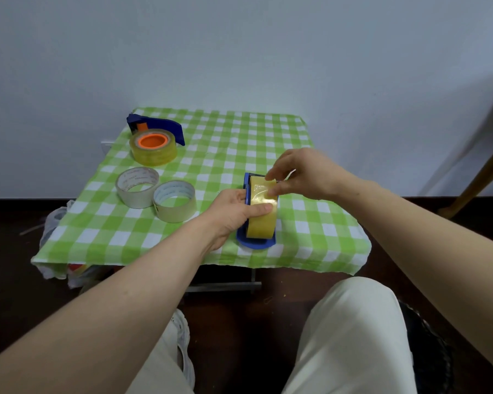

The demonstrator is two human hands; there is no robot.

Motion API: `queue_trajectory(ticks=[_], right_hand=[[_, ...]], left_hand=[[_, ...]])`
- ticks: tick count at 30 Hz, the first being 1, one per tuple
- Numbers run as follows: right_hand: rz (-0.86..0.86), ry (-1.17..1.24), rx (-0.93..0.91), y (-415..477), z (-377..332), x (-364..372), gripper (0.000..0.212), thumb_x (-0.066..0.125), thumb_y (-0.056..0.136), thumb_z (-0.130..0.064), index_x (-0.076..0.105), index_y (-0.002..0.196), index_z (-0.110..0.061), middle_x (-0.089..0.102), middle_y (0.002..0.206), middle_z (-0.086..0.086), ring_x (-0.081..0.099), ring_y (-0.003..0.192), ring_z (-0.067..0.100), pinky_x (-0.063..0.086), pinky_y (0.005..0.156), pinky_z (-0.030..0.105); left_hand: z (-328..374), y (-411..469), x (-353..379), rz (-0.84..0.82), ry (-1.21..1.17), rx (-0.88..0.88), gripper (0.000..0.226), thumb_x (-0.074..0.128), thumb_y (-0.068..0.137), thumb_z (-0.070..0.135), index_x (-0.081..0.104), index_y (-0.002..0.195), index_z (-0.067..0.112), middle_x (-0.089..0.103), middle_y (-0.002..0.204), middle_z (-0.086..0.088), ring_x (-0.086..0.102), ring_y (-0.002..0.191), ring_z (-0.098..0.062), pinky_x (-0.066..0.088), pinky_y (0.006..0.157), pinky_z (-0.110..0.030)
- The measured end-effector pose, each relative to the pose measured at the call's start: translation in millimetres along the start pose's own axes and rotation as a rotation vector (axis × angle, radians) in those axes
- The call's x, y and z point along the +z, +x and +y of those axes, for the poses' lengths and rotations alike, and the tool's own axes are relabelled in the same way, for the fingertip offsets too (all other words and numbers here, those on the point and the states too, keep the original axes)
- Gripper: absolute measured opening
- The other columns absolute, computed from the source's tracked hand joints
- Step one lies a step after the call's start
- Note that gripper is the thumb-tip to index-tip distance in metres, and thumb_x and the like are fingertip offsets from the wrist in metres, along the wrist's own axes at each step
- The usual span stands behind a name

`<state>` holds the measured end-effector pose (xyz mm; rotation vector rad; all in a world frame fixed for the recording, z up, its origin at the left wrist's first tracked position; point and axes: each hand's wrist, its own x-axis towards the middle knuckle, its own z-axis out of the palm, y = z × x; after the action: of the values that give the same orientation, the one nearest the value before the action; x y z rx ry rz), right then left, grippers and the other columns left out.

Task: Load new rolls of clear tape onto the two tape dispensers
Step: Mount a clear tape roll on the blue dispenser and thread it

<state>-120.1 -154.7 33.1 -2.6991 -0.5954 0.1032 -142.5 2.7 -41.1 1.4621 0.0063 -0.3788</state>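
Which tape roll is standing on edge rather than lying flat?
The yellowish roll in the near blue dispenser; the other three lie flat.

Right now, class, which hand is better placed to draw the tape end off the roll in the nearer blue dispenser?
The right hand: its fingers pinch the top of the yellowish clear tape roll, while the left hand grips that roll, steadying the blue plastic dispenser.

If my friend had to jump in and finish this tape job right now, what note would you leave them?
Left hand grips the yellowish roll standing in the near blue dispenser.
Right hand pinches the tape end at the roll's top.
Far dispenser lies on its side, second roll on its orange hub: looks loaded.
Two thin rolls sit side by side at left.
Left to do: probably feed the near tape to the cutter.
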Motion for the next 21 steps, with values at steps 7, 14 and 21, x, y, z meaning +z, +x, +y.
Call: queue_trajectory(ticks=[7,14,21], right_hand=[[0.064,-0.207,-0.083,0,-6,10,0.02,0.055,0.091,-0.022,0.065,0.103,-0.009,0.062,0.111,0.005,0.057,0.102,0.023,0.048,0.087,0.038],[0.09,-0.192,-0.056,-1,-7,4,0.023,0.052,0.093,-0.022,0.063,0.107,-0.009,0.067,0.109,0.007,0.06,0.103,0.025,0.046,0.083,0.033],[0.231,-0.053,0.09,1,4,20,0.018,0.052,0.09,-0.027,0.063,0.098,-0.014,0.069,0.099,0.003,0.062,0.095,0.024,0.051,0.081,0.039]], left_hand=[[0,0,-1,-0.007,0.021,0.009,0.027,0.07,0.08,0.005,0.065,0.106,0.005,0.071,0.098,-0.005,0.069,0.084,-0.015,0.054,0.062,-0.019],[1,1,-2,0.003,0.048,0.004,0.022,0.067,0.085,0.016,0.067,0.105,0.007,0.072,0.1,-0.006,0.069,0.086,-0.017,0.054,0.067,-0.022],[-8,-7,0,0.006,0.126,0.011,0.036,0.085,0.063,0.015,0.07,0.096,0.013,0.075,0.095,-0.005,0.071,0.084,-0.016,0.056,0.072,-0.027]])
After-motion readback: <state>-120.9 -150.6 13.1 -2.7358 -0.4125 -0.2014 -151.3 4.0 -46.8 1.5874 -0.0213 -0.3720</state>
